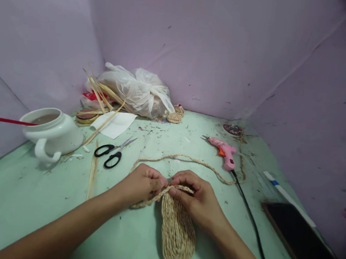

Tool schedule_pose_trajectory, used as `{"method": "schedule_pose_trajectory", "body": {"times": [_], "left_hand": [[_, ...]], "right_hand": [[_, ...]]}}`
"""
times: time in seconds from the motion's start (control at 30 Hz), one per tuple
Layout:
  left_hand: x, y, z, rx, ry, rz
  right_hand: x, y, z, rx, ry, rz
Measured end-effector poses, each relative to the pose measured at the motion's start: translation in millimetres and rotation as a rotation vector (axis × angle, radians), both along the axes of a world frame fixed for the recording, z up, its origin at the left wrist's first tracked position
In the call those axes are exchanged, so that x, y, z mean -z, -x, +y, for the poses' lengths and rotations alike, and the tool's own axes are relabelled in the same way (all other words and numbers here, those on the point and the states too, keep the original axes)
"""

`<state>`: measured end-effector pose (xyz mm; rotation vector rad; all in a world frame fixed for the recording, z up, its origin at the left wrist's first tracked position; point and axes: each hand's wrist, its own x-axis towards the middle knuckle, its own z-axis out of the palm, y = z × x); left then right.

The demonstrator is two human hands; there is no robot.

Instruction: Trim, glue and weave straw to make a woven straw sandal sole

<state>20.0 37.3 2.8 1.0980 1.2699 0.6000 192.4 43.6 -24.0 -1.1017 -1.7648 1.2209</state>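
An oval sole-shaped piece of coiled straw braid lies on the table in front of me, its long side pointing toward me. My left hand pinches a straw braid at the far end of the piece. Thumb and fingers of my right hand close on the same braid at the sole's top edge. Both hands' fingertips nearly meet there. From the left hand the loose braid runs in a wide arc behind both hands toward the right. The fingers partly hide the spot where braid and sole meet.
Scissors with black handles lie left. A pink glue gun with a black cord rests right, near a dark phone-like slab and a white strip. A white pot stands left; a plastic bag sits behind.
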Motion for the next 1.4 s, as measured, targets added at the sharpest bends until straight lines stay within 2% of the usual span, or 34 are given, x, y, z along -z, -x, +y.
{"method": "schedule_pose_trajectory", "body": {"times": [0.2, 0.27, 0.6, 0.93, 1.4], "left_hand": [[-1.0, 10.5, 0.5, 0.195, -0.03, 0.158], [-0.1, 12.2, -0.2, 0.214, -0.049, 0.187], [-1.5, 12.3, 0.8, 0.159, -0.071, 0.148], [-6.0, 7.3, 4.1, 0.033, 0.048, 0.099], [-3.6, 5.5, 7.8, -0.009, 0.051, 0.067]], "right_hand": [[1.9, 1.7, 3.5, 0.03, 0.078, -0.004], [-0.6, 2.2, 2.6, 0.028, 0.121, 0.014], [-9.3, 1.7, -0.1, -0.029, 0.114, 0.026], [-18.4, 2.1, -0.1, -0.02, 0.348, 0.03], [-16.5, 2.0, 1.5, -0.011, 0.331, 0.044]]}}
